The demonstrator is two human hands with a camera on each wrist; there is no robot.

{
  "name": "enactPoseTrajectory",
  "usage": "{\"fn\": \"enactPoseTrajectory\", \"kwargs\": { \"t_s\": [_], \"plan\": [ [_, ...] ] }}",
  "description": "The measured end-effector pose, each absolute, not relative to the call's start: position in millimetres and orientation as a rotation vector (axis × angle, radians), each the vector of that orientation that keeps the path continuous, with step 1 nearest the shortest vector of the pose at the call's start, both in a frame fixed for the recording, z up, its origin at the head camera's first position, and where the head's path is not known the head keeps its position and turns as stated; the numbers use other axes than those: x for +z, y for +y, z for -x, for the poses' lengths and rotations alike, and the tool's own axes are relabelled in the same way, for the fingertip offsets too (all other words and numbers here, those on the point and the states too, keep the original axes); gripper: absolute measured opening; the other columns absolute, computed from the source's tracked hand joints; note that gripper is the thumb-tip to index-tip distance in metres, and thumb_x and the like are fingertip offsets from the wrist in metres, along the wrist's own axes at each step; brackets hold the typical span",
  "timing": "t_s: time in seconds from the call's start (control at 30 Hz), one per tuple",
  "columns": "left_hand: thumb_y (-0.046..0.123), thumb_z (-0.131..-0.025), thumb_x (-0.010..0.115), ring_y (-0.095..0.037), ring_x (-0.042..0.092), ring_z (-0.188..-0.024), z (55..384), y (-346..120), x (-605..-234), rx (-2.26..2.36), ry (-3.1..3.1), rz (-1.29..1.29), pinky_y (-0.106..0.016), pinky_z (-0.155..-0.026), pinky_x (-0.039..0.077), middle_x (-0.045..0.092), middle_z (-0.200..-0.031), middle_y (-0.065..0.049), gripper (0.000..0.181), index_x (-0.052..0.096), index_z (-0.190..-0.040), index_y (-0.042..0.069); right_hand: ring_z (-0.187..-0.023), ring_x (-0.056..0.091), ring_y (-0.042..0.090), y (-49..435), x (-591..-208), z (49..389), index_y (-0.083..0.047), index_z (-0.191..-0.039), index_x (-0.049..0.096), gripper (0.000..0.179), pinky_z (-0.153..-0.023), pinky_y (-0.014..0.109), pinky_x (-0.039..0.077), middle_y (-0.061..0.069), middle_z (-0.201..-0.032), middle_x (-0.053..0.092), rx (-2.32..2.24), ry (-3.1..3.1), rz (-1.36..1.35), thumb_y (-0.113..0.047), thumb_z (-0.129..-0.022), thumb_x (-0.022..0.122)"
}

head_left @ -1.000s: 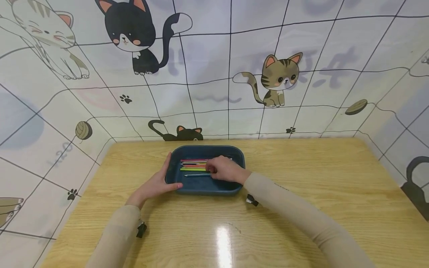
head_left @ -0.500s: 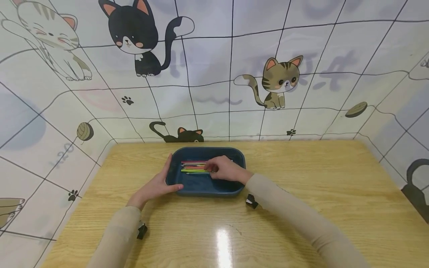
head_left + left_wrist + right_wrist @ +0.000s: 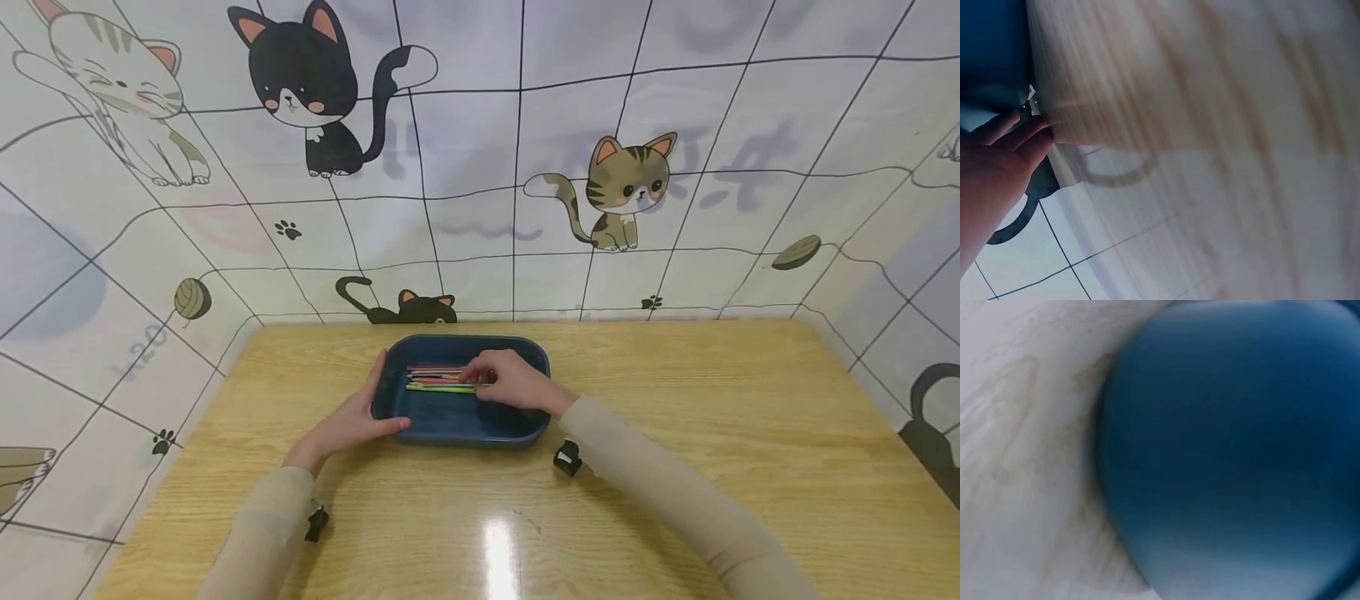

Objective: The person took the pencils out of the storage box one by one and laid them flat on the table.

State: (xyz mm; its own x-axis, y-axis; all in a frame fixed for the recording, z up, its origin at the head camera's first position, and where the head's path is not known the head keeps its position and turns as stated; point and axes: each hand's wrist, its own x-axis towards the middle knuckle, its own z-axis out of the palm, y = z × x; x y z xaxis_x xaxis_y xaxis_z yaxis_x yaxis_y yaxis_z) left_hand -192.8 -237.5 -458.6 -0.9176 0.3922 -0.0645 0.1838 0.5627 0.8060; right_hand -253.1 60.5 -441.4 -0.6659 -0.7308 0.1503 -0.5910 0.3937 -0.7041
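A dark blue tray (image 3: 450, 421) stands on the table, with several colored pencils (image 3: 435, 389) lying side by side in it. My left hand (image 3: 352, 423) rests at the tray's left end, fingers straight along the outer wall and thumb over the near rim. In the left wrist view, the fingers of that hand (image 3: 997, 153) touch the blue wall. Inside the tray, my right hand (image 3: 510, 379) pinches a pale blue pencil at the right ends of the row. Its fingers hide those ends. Only the tray's blue wall (image 3: 1222, 444) shows in the right wrist view, blurred.
The wooden table (image 3: 637, 500) extends around the tray on every side. A cat-patterned sheet (image 3: 480, 208) hangs behind the table's back edge and continues along both sides. Small black devices (image 3: 567, 458) sit under the wrists.
My right hand has moved the pale blue pencil from the front of the row back against the other pencils. The left hand stays at the tray's end.
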Motion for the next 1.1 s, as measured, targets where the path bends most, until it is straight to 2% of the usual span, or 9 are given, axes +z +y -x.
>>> {"fn": "enactPoseTrajectory", "kwargs": {
  "t_s": [0.2,0.4,0.63,0.8,0.93,1.1],
  "plan": [
    [0.036,-0.083,0.076,-0.042,0.011,-0.142,188,-235,-466,1.284,2.554,-0.462,-0.058,-0.11,0.015,-0.002,-0.159,-0.019,0.114,-0.011,-0.155,0.021,-0.081,0.057,0.012,83,-431,245,-0.004,-0.109,0.071,0.024,-0.075,0.029,0.049,0.003,-0.102,0.066,-1.2,2.443,1.153,0.0,-0.087,0.062],
    [0.036,-0.082,0.077,-0.044,0.017,-0.14,187,-237,-466,1.282,2.598,-0.425,-0.059,-0.109,0.018,0.003,-0.159,-0.021,0.114,-0.009,-0.156,0.021,-0.09,0.061,0.018,108,-419,246,0.0,-0.111,0.069,0.025,-0.081,0.035,0.05,0.012,-0.108,0.067,-1.297,2.419,1.089,0.004,-0.087,0.061],
    [0.035,-0.082,0.076,-0.045,0.016,-0.14,183,-242,-463,1.272,2.606,-0.434,-0.06,-0.109,0.017,0.004,-0.158,-0.024,0.114,-0.01,-0.155,0.015,-0.085,0.056,0.018,141,-413,249,-0.008,-0.11,0.07,0.024,-0.076,0.038,0.049,0.004,-0.106,0.067,-1.279,2.486,1.045,0.0,-0.09,0.06],
    [0.031,-0.083,0.077,-0.046,0.014,-0.14,181,-247,-464,1.284,2.617,-0.454,-0.061,-0.108,0.017,0.003,-0.158,-0.024,0.113,-0.008,-0.155,0.013,-0.083,0.055,0.019,164,-412,252,-0.007,-0.11,0.07,0.022,-0.072,0.036,0.048,0.002,-0.102,0.067,-1.271,2.529,1.024,0.001,-0.091,0.06],
    [0.029,-0.084,0.077,-0.047,0.018,-0.139,182,-248,-465,1.267,2.632,-0.521,-0.062,-0.107,0.02,0.004,-0.158,-0.024,0.111,-0.007,-0.156,0.017,-0.082,0.056,0.018,180,-412,253,-0.004,-0.108,0.07,0.021,-0.07,0.033,0.048,0.004,-0.101,0.067,-1.267,2.554,1.015,0.003,-0.09,0.062],
    [0.031,-0.084,0.076,-0.049,0.029,-0.134,185,-248,-459,1.199,2.682,-0.584,-0.062,-0.104,0.026,0.016,-0.155,-0.028,0.105,0.002,-0.157,0.017,-0.081,0.058,0.017,195,-411,257,-0.003,-0.106,0.071,0.021,-0.069,0.031,0.048,0.005,-0.1,0.068,-1.264,2.6,0.994,0.005,-0.088,0.063]
  ]
}}
